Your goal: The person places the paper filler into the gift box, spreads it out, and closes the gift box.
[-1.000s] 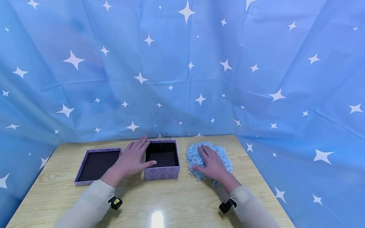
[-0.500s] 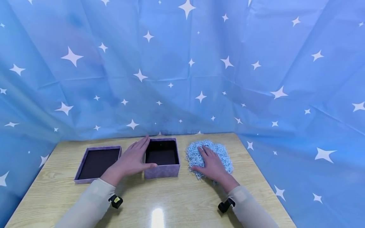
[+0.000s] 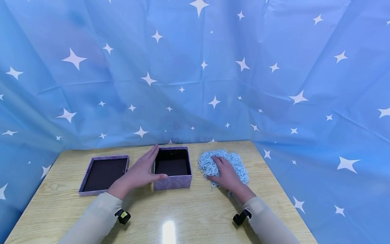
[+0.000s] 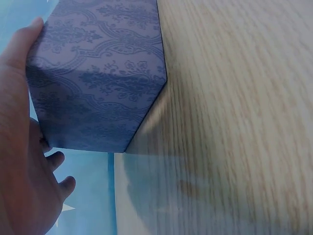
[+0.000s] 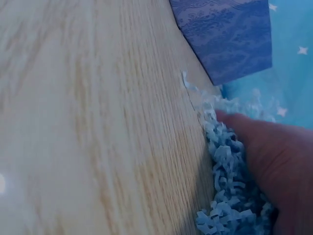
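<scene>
A purple patterned box (image 3: 172, 183) with a dark interior stands upright near the middle of the table. My left hand (image 3: 138, 174) rests against it, fingers stretched along its left side and thumb at the front rim. In the left wrist view, the thumb lies on the upper edge of the box (image 4: 98, 73). Right of the box lies a heap of light-blue shredded paper (image 3: 239, 166). My right hand (image 3: 226, 176) is on the heap, its fingers bent into the strands and gathering some. The thumb (image 5: 244, 125) presses into the paper in the right wrist view; the other fingertips are hidden.
A shallow purple box lid (image 3: 105, 174) with a dark inside lies left of the box, partly behind the left hand. The wooden table (image 3: 195, 210) meets a blue star-patterned cloth (image 3: 182, 67) at the back and sides.
My right hand's fingers and thumb have drawn closer together in the shredded paper. The left hand stays against the box. The head view has tilted slightly.
</scene>
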The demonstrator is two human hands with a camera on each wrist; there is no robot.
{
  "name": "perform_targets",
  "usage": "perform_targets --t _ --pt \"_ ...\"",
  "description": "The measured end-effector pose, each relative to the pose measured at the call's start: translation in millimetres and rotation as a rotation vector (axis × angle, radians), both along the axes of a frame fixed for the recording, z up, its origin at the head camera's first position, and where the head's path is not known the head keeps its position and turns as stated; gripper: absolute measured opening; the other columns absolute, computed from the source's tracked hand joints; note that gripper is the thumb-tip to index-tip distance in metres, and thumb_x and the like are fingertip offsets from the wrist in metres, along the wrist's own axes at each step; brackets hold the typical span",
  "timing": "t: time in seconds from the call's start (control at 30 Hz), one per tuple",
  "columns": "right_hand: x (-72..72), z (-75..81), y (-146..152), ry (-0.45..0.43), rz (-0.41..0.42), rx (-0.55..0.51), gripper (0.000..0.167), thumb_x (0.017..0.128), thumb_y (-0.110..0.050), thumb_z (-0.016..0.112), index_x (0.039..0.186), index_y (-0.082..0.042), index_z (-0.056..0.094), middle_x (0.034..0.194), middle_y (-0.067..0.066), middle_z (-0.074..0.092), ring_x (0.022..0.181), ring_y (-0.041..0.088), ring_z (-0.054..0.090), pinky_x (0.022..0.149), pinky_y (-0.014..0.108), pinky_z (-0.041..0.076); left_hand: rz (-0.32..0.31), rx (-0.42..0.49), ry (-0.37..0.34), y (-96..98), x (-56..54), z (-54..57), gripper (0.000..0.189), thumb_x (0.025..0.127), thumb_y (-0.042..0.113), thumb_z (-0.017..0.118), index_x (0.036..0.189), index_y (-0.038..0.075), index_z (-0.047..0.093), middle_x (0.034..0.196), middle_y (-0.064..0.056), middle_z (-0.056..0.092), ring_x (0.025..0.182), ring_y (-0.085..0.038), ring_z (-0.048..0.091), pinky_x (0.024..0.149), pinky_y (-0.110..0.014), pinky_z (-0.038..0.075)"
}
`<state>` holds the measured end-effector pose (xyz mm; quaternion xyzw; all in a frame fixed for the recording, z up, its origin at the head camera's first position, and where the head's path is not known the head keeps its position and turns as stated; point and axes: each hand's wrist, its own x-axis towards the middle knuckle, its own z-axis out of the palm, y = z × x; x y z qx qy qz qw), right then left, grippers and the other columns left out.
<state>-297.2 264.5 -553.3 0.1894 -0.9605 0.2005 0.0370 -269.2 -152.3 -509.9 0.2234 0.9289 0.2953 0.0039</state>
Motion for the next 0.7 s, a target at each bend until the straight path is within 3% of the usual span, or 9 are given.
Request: perform_targets --t 0.3,0.47,0.7 --pt "0.4 11.6 4.1 0.02 -0.038 -0.095 0.089 0.085 -0.002 0.091 0.164 -0.007 0.051 0.148 0.017 0.059 0.127 0.036 0.06 0.1 0.052 0.059 -0.004 0.01 -0.011 -0.2 0.1 -0.2 0.128 0.093 0.078 0.073 0.179 0.01 0.007 0.186 -0.006 0.0 0.169 -0.043 0.012 0.129 -0.068 0.027" --pt "2.6 27.4 5.7 0.048 -0.037 -0.132 0.089 0.084 0.002 0.088 0.164 -0.007 0.051 0.148 0.018 0.059 0.12 0.034 0.061 0.093 0.052 0.059 -0.002 0.005 -0.017 -0.2 -0.1 -0.5 0.129 0.092 0.081 0.071 0.179 0.012 0.006 0.186 -0.005 -0.001 0.169 -0.042 0.011 0.129 -0.068 0.026" --pt "1.2 47.8 5.9 0.136 -0.008 -0.151 0.086 0.085 -0.001 0.091 0.162 -0.004 0.054 0.147 0.02 0.063 0.133 0.042 0.058 0.106 0.059 0.055 0.003 0.029 -0.026 -0.7 0.2 1.0 0.127 0.093 0.073 0.078 0.179 0.012 0.007 0.186 -0.005 0.001 0.169 -0.042 0.012 0.128 -0.069 0.027"
